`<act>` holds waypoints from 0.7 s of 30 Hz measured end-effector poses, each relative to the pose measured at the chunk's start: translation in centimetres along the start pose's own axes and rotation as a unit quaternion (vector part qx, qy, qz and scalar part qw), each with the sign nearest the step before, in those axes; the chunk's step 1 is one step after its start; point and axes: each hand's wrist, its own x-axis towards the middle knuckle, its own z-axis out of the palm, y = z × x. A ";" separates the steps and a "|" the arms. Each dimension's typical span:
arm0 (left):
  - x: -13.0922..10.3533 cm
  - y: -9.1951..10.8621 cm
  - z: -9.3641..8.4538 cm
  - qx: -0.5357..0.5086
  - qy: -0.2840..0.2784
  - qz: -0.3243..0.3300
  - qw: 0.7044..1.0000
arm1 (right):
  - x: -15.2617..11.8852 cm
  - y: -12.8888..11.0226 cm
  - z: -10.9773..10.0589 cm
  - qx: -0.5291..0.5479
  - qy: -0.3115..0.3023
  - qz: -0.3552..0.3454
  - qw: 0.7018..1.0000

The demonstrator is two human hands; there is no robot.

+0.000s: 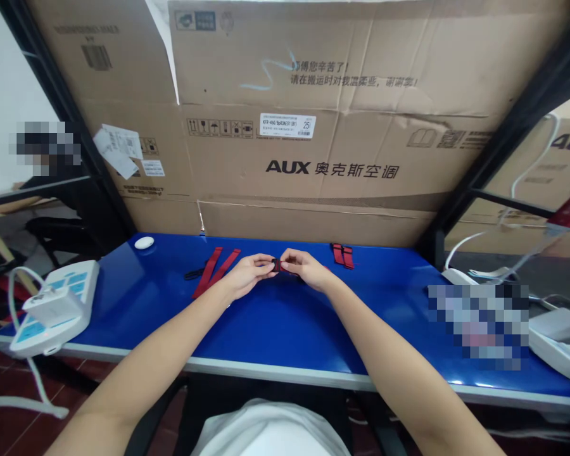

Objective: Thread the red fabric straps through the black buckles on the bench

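Both hands meet over the middle of the blue table (pixel 275 329). Between them is a small black buckle (pixel 277 265) with red webbing strap on its right side. My left hand (pixel 249 273) pinches the buckle's left end between thumb and fingers. My right hand (pixel 306 267) is closed on the red strap (pixel 285 266) close to the buckle; most of that strap is hidden by the fingers. Left of my left hand lie red straps (pixel 213 272) with a black plastic buckle part (pixel 194 273). Farther right, short red straps with black buckles (pixel 344 256) lie near the table's back edge.
A white power strip (pixel 59 310) with a plugged-in adapter and cable stands at the left end. A white round object (pixel 144 242) lies at the back left. Cardboard (pixel 285 209) walls the back. White devices and cables (pixel 558 342) crowd the right. Someone sits beyond the left frame post.
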 end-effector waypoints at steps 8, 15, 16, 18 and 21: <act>0.1 -0.7 -0.1 0.005 -0.014 -0.018 1.000 | 0.2 0.4 0.1 0.065 -0.018 0.014 0.998; 0.0 -0.9 0.3 -0.012 -0.027 -0.013 0.999 | 0.4 0.4 1.4 0.183 0.010 0.017 0.983; -0.1 -0.9 0.4 -0.011 -0.032 -0.014 0.999 | 0.4 0.4 1.5 0.164 0.003 0.018 0.986; -0.2 -0.9 0.5 0.007 -0.040 -0.016 0.999 | 0.3 0.5 1.5 0.141 0.004 0.011 0.990; -0.2 -1.0 0.7 0.077 -0.024 -0.002 0.997 | 0.4 0.3 0.9 0.141 0.034 -0.011 0.989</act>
